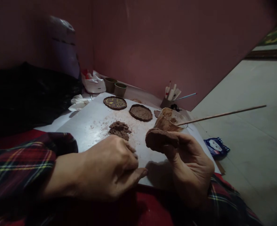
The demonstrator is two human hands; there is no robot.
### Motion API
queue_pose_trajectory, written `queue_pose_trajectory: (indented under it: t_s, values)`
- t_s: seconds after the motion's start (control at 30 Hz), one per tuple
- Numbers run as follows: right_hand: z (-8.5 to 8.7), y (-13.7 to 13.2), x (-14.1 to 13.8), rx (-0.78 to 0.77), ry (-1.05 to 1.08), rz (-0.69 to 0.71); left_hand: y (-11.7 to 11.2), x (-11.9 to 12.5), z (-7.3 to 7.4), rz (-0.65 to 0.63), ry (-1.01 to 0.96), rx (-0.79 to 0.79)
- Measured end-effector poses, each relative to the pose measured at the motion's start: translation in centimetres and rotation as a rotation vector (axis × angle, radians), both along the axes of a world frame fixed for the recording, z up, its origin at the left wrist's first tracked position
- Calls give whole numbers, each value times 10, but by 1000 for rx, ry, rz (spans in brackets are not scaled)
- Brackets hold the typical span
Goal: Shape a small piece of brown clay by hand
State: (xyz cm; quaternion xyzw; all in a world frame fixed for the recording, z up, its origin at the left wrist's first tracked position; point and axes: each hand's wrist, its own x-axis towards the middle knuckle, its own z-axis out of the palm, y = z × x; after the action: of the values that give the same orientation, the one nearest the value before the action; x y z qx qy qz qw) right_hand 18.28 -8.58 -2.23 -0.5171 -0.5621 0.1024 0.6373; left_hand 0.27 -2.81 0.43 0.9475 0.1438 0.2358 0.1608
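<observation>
My right hand (192, 166) is closed on a thick, flattened lump of brown clay (160, 139), pinched between thumb and fingers above the board. To its left, my left hand (112, 166) hangs with fingers loosely curled and the thumb apart from them; nothing shows between them. A crumbly heap of clay (119, 129) lies just beyond the left hand. Behind the held lump stands a clay-smeared clear cup (168, 117), with a long thin stick (225, 115) leaning out to the right.
Farther back on the white board (82, 125) lie a rimmed clay disc (140, 112) and a yellow-dotted disc (115, 103). Two small pots (121, 89) and a holder of tools (172, 94) stand near the wall. A black bag (30, 94) is at left, a blue packet (216, 147) at right.
</observation>
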Motion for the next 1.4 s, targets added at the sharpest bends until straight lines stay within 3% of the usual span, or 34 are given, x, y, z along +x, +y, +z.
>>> queue_pose_trajectory:
  t_s: [0.07,0.2,0.33,0.4,0.5,0.77,0.97,1.07,1.23,1.4]
  values:
    - [0,-1,1,1,15,12,1,0,3,31,2,-68]
    - [1,-5,1,-2,23,15,7,0,5,143,-222,-149]
    - [1,-8,1,-15,11,20,7,3,4,257,-366,-624]
    - [0,-8,2,-65,1,69,6,5,2,202,-425,-801]
    - [-2,-7,5,-163,-48,178,6,8,0,97,-465,-905]
    - [3,-2,8,-202,-279,347,5,8,2,174,-348,-866]
    - [1,-4,8,-254,-248,403,7,11,-2,181,-487,-1107]
    - [-1,-4,7,-290,-170,407,10,10,-5,173,-531,-1154]
    - [0,-1,4,-341,-4,402,14,10,-5,107,-496,-1057]
    - [1,3,4,-355,168,415,17,8,-5,165,-550,-789]
